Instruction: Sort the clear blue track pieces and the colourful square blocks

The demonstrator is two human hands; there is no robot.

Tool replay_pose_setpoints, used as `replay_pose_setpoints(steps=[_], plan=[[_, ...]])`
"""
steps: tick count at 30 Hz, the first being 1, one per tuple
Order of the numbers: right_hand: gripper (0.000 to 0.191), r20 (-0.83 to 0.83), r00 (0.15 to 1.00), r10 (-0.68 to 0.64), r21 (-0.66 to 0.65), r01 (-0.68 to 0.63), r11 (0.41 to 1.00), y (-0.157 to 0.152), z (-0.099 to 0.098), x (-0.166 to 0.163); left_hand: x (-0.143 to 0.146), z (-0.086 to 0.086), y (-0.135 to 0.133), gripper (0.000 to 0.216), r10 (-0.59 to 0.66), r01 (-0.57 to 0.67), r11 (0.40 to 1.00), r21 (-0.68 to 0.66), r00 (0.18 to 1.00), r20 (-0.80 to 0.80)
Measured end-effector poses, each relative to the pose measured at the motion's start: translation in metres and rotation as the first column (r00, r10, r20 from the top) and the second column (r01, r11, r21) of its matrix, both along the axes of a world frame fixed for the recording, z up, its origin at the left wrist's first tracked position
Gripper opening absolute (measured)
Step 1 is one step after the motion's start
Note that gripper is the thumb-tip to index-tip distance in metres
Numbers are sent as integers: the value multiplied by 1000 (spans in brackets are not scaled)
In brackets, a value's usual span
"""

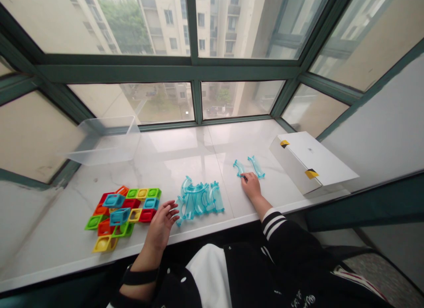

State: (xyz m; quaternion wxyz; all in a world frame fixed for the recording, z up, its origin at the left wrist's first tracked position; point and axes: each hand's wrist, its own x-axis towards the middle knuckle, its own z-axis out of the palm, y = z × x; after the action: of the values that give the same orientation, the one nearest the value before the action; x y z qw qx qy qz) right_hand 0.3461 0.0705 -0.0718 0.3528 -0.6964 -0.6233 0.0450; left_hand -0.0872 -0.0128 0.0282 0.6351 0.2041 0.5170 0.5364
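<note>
My right hand [251, 185] has its fingers closed at the near end of a clear blue curved track piece [238, 167] lying on the white marble sill. Just beyond it lies a second blue track piece [256, 167], apart from the hand. My left hand [161, 223] is open, palm turned inward, its fingers spread beside a pile of clear blue track pieces [202, 197]; whether the fingertips touch the nearest piece I cannot tell. To the left of that hand sit colourful plastic blocks [121, 215] in red, blue, green, yellow and orange, some stacked on others.
At the back left stands a clear plastic bin [102, 155]. A white box [314, 160] with yellow-and-black tabs is on the right. Green-framed windows [195, 69] enclose the marble sill [172, 153], whose front edge runs close to my body.
</note>
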Motion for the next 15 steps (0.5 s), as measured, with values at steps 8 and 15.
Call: replay_pose_setpoints(steps=[8,15], plan=[[25,14,1000,6,12,-6,1000,1,-1,0,-1,-1,-1,51,13,-13,1000,0,1000,3],[25,5,1000,-4,-8,4,1000,0,2,-2,0,1,-2,52,7,-7,1000,0,1000,-3]])
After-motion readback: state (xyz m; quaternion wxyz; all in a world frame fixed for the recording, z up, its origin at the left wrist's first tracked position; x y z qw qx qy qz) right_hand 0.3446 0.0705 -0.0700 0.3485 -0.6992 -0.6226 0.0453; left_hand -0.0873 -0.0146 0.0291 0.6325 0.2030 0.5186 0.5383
